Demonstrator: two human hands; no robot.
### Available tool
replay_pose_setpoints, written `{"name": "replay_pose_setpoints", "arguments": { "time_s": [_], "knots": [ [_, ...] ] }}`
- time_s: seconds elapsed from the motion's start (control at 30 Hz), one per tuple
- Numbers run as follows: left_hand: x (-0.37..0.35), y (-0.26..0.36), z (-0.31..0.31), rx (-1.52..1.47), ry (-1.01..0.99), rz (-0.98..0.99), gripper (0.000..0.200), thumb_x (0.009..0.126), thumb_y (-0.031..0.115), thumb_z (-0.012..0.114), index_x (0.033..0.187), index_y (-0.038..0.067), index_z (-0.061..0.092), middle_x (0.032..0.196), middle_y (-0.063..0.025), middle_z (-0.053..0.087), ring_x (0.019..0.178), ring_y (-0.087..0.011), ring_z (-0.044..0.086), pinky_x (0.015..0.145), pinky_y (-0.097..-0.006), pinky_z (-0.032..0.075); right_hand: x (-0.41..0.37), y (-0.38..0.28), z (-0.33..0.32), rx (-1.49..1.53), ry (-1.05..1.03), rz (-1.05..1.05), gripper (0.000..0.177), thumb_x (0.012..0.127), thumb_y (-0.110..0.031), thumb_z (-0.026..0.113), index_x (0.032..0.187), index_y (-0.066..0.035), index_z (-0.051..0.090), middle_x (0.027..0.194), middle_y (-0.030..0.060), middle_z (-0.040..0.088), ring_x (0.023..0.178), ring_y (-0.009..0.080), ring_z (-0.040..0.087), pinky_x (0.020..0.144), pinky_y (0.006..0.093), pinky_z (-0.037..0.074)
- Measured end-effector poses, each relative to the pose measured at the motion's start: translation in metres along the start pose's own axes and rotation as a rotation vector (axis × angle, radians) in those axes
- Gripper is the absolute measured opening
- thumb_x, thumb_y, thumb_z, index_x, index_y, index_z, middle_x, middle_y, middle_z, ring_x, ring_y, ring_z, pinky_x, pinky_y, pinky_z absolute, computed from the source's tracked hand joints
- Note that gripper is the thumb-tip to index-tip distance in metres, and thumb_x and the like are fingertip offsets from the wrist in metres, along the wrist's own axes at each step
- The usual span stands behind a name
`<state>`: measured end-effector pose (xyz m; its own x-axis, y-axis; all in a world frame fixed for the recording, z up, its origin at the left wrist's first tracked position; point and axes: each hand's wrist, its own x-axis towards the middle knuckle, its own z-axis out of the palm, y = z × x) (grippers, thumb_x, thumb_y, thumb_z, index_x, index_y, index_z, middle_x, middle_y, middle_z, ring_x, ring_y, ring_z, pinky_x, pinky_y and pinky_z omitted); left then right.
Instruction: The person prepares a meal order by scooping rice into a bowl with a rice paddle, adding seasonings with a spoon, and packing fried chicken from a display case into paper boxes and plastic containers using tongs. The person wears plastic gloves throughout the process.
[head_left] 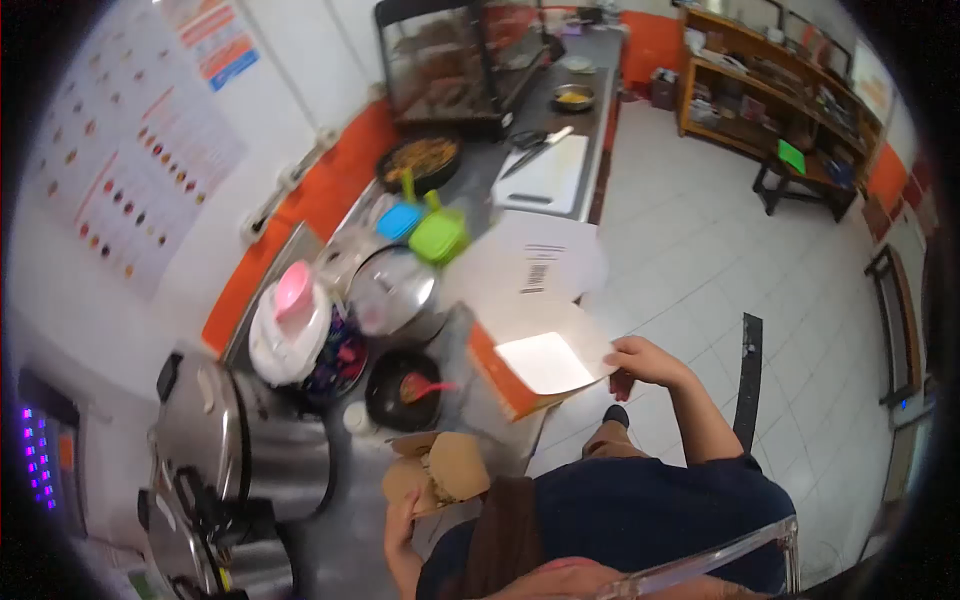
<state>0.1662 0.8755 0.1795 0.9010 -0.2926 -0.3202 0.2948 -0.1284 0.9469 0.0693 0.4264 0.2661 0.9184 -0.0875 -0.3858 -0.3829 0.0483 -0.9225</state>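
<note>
My left hand (404, 506) grips the side of a small brown paper food box (458, 465). The food box's flaps stand open, and some food shows inside it, too blurred to name. My right hand (642, 362) has its fingers closed on the right edge of an orange-sided carton (492, 378). White sheets (548, 362) lie inside this carton, and its pale raised lid (535, 262) carries dark print. Left of the carton is a black bowl (385, 400) with a red spoon (428, 385) in it.
Large steel pots (290, 455) stand at the lower left. Along the counter are a pink scoop (294, 290), a steel lid (385, 290), green containers (438, 236), and a white cutting board (550, 180) with a knife. Farther back are a pan of food (420, 160) and a glass display case (440, 70).
</note>
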Motion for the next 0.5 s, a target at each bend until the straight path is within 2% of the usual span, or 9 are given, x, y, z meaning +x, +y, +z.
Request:
{"name": "replay_pose_setpoints", "arguments": {
  "time_s": [0.07,0.1,0.17,0.2,0.27,0.3,0.37,0.4,0.5],
  "knots": [
    [0.031,0.027,0.068,-0.051,-0.183,-0.206,0.04,0.079,0.023,0.054,0.109,-0.003,0.046,0.101,-0.0094,0.054,0.091,-0.0175,0.051,0.079,-0.028,0.038,-0.026,0.026,-0.05,0.043,0.144,0.008,0.023,0.08,-0.015,0.042,0.082,0.008,0.049,0.059,0.0162,0.056,0.047,0.0221,0.058,0.043,0.0292,0.049],
    [0.051,0.02,0.095,-0.045,-0.209,-0.196,0.04,0.079,0.023,0.054,0.109,-0.003,0.046,0.101,-0.0094,0.054,0.091,-0.0175,0.051,0.079,-0.028,0.038,-0.037,0.041,-0.074,0.074,0.254,0.027,0.023,0.079,-0.013,0.042,0.081,0.008,0.049,0.059,0.0162,0.056,0.046,0.0222,0.057,0.042,0.0295,0.049],
    [0.097,-0.001,0.155,0.088,-0.285,-0.047,0.041,0.079,0.023,0.054,0.111,-0.001,0.044,0.1,-0.0109,0.055,0.085,-0.0201,0.054,0.073,-0.03,0.042,-0.056,0.066,-0.12,0.07,0.369,0.047,0.022,0.079,-0.012,0.041,0.079,0.008,0.049,0.058,0.0163,0.056,0.046,0.0223,0.057,0.042,0.0298,0.049],
    [0.106,0.008,0.191,0.084,-0.306,-0.035,0.041,0.079,0.023,0.054,0.111,-0.001,0.044,0.1,-0.0109,0.055,0.085,-0.0201,0.054,0.073,-0.03,0.042,-0.064,0.076,-0.142,0.063,0.46,0.076,0.022,0.078,-0.011,0.04,0.078,0.009,0.049,0.057,0.0164,0.056,0.046,0.0224,0.057,0.042,0.03,0.049],
    [0.124,0.036,0.269,0.083,-0.238,-0.216,0.039,0.082,0.025,0.048,0.111,-0.001,0.044,0.1,-0.0139,0.054,0.084,-0.0246,0.056,0.067,-0.0338,0.048,-0.075,0.096,-0.184,0.025,0.559,0.116,0.021,0.077,-0.008,0.038,0.075,0.009,0.05,0.056,0.0169,0.056,0.045,0.0227,0.057,0.042,0.0306,0.049],
    [0.136,0.044,0.302,0.079,-0.26,-0.203,0.039,0.082,0.025,0.048,0.111,-0.001,0.044,0.1,-0.0139,0.054,0.084,-0.0246,0.056,0.067,-0.0338,0.048,-0.078,0.106,-0.205,-0.011,0.607,0.141,0.021,0.076,-0.007,0.038,0.074,0.009,0.049,0.055,0.0171,0.056,0.045,0.0228,0.057,0.042,0.0309,0.048],
    [0.155,0.06,0.36,-0.138,-0.374,-0.188,0.037,0.085,0.025,0.04,0.11,-0.002,0.043,0.1,-0.0171,0.053,0.084,-0.0305,0.057,0.063,-0.0381,0.051,-0.084,0.119,-0.242,-0.047,0.65,0.18,0.02,0.076,-0.007,0.037,0.072,0.01,0.049,0.055,0.0173,0.056,0.045,0.0229,0.057,0.042,0.0313,0.048],
    [0.169,0.065,0.386,-0.142,-0.403,-0.183,0.037,0.085,0.025,0.04,0.11,-0.002,0.043,0.1,-0.0171,0.053,0.084,-0.0305,0.057,0.063,-0.0381,0.051,-0.087,0.122,-0.262,-0.091,0.677,0.219,0.02,0.076,-0.007,0.037,0.071,0.01,0.048,0.055,0.0175,0.056,0.045,0.023,0.057,0.042,0.0316,0.048],
    [0.223,0.071,0.444,-0.239,-0.35,-0.154,0.039,0.088,0.028,0.031,0.114,-0.001,0.038,0.1,-0.019,0.053,0.077,-0.0331,0.058,0.061,-0.0391,0.053,-0.081,0.13,-0.314,-0.059,0.673,0.26,0.021,0.075,-0.008,0.037,0.069,0.01,0.048,0.056,0.018,0.056,0.045,0.0238,0.058,0.042,0.032,0.048]
  ]
}}
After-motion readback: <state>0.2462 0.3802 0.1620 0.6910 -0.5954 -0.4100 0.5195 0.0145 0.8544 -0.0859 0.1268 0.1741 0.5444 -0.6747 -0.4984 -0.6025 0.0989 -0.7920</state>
